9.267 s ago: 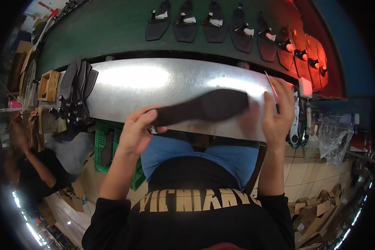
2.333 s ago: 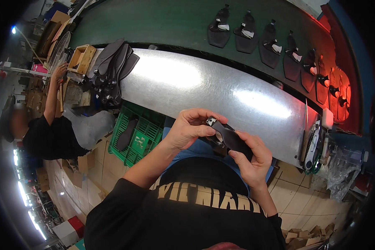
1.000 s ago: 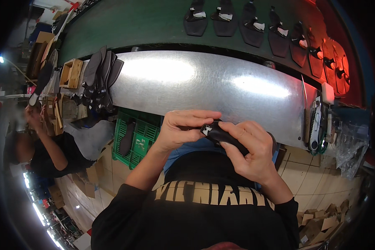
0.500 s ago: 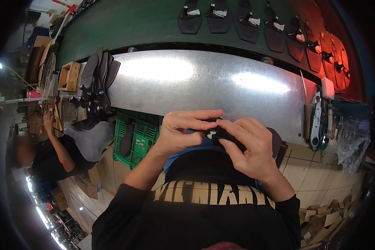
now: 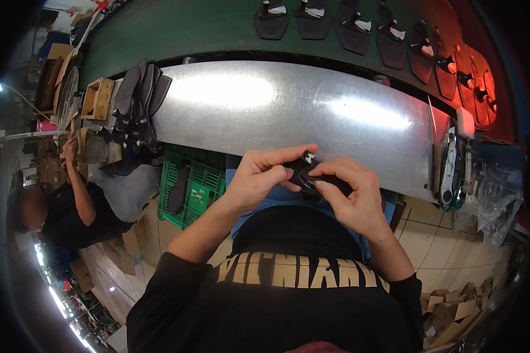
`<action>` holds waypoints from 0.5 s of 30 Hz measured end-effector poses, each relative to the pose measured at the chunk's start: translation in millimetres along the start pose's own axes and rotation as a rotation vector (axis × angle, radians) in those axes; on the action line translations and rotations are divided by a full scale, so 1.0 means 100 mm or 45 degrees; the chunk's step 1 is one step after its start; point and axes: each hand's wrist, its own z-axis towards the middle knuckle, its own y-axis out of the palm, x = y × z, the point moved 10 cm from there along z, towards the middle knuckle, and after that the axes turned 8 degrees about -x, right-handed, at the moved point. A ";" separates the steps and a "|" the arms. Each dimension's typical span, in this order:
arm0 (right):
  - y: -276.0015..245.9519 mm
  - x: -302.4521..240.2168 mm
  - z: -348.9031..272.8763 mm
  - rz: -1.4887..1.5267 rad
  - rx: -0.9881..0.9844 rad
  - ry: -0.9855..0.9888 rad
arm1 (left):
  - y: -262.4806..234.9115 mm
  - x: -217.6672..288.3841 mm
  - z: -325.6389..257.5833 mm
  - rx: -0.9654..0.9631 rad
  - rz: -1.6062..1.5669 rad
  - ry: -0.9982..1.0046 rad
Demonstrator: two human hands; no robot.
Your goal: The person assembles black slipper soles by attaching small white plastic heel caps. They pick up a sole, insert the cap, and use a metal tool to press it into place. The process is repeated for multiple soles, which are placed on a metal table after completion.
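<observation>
Over the near edge of the metal bench (image 5: 235, 117) I hold a black sandal sole piece with a glossy strap (image 5: 303, 178). A small white patch shows at its upper end. My left hand (image 5: 258, 179) pinches the strap end between thumb and fingers, the index finger stretched along it. My right hand (image 5: 354, 191) is closed round the other part, its thumb pressing near the strap. Much of the piece is hidden behind my fingers.
Similar strapped soles (image 5: 271, 23) lie in a row on the green belt, the right ones under red light. Left are a pile of soles (image 5: 136, 94), a wooden box (image 5: 98, 99) and a green crate (image 5: 209, 197). A utility knife (image 5: 448, 165) lies right. A co-worker (image 5: 79, 203) sits left.
My left fingers have shifted onto the strap end, and the sole piece has turned so its white patch points up. My right hand has moved slightly. The co-worker's arm has risen.
</observation>
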 end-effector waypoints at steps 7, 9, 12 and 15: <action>0.02 0.02 -0.02 -0.003 0.076 0.047 | 0.04 0.05 -0.02 0.074 0.035 0.003; 0.01 -0.06 -0.01 -0.125 0.076 -0.008 | 0.03 0.05 -0.02 0.094 0.040 0.003; 0.02 -0.16 0.01 -0.282 0.055 -0.142 | 0.04 0.08 -0.03 0.122 0.031 -0.011; 0.04 -0.23 0.03 -0.352 0.008 -0.250 | 0.04 0.11 -0.01 0.108 0.145 -0.011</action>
